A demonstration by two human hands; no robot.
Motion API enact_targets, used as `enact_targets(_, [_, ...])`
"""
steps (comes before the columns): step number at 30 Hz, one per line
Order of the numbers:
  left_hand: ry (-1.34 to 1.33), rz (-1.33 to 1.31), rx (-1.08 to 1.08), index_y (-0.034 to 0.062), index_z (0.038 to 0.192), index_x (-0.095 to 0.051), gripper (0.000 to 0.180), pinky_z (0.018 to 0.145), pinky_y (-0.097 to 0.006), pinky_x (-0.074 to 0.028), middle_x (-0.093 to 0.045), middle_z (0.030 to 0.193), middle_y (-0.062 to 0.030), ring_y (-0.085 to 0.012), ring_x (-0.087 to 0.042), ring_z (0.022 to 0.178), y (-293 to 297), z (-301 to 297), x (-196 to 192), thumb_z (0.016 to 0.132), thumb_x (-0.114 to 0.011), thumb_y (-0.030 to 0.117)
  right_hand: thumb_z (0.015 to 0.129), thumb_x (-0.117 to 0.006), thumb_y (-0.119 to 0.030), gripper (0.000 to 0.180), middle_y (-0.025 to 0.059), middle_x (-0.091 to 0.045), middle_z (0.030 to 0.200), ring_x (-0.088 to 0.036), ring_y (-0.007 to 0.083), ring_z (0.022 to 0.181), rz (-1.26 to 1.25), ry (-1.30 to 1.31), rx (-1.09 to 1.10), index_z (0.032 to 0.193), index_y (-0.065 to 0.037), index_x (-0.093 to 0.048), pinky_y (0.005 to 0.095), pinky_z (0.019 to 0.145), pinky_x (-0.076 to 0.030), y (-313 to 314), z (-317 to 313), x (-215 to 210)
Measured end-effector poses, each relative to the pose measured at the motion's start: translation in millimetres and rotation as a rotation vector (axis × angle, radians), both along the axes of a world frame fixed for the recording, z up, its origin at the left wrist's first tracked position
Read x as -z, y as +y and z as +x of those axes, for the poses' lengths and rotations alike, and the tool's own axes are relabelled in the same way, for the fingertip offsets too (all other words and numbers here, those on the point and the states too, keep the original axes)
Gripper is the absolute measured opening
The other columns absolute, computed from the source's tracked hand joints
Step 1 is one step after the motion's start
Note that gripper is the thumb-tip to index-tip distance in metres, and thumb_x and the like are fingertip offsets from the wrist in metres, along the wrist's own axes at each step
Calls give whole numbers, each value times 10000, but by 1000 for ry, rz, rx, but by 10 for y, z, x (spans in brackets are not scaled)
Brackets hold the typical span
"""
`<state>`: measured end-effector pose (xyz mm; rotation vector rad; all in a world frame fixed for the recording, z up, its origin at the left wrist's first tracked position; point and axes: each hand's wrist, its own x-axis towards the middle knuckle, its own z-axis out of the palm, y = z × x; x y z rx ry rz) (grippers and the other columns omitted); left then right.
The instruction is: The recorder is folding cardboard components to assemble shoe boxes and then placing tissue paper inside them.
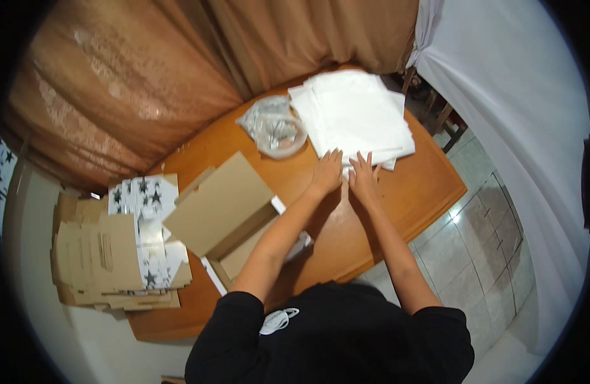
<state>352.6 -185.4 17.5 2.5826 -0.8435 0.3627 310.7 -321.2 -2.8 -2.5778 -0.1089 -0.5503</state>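
A stack of thin white sheets (359,115), tissue paper or cloth by its look, lies on the wooden table ahead of me. At its near edge a folded strip of white runs crosswise. My left hand (329,171) rests on that edge, fingers stretched forward over the white. Close beside it, my right hand (364,179) touches the same edge with its fingers spread. The undersides of both hands and the thumbs are partly hidden. Left of my left forearm stands an open cardboard box (221,205), its brown lid raised and its sides white outside; my forearm covers part of it.
A clear plastic bag (275,131) with a roundish thing in it sits left of the stack. Flattened cardboard boxes (103,249), some white with black stars, pile up at the table's left end. Brown curtain (141,77) hangs behind; white cloth (499,83) hangs right, above tiled floor (480,224).
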Motion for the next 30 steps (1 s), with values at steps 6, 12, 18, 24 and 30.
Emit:
enact_targets(6, [-66,-30,-32,48,1300,-359,620,916,-405,-394,-505,1191,-187,-344,-477,1094,6,406,239,721,-579,68,793,-529,-141,386,117,-380,1342,-215,371,1304,-32,21,46,1177,-99,-510,665,991,-60,-100,333,109])
enact_targets(12, [100,82,-13,103,996,-608,293,737,-386,-446,-644,894,-88,-259,-591,859,106,704,153,708,-574,64,792,-535,-164,413,113,-382,1341,-214,368,1305,-17,30,34,1199,-107,-494,690,972,-42,-88,483,142])
enact_targets(18, [-167,-89,22,102,844,-637,163,700,-379,-435,-639,856,-39,-227,-577,866,104,638,-63,732,-524,69,778,-573,-168,364,60,-450,1295,-280,336,1285,-67,-40,10,1142,-165,-556,694,969,-11,-128,587,-42])
enact_targets(24, [-165,-440,0,147,1125,-530,409,898,-392,-409,-393,1298,-152,-347,-416,1137,232,356,-514,717,-562,157,745,-572,-30,342,21,-597,1114,-453,251,1185,43,-274,-38,1054,-167,-619,588,1041,-77,-100,408,-414])
enact_targets(30, [1001,-1423,-258,235,1342,-279,607,826,-458,-432,-245,1369,-117,-299,-399,1134,543,75,-881,821,-550,387,695,-559,21,431,20,-596,1121,-490,252,1146,123,-369,-160,1089,-144,-611,537,1050,-152,174,-592,-783])
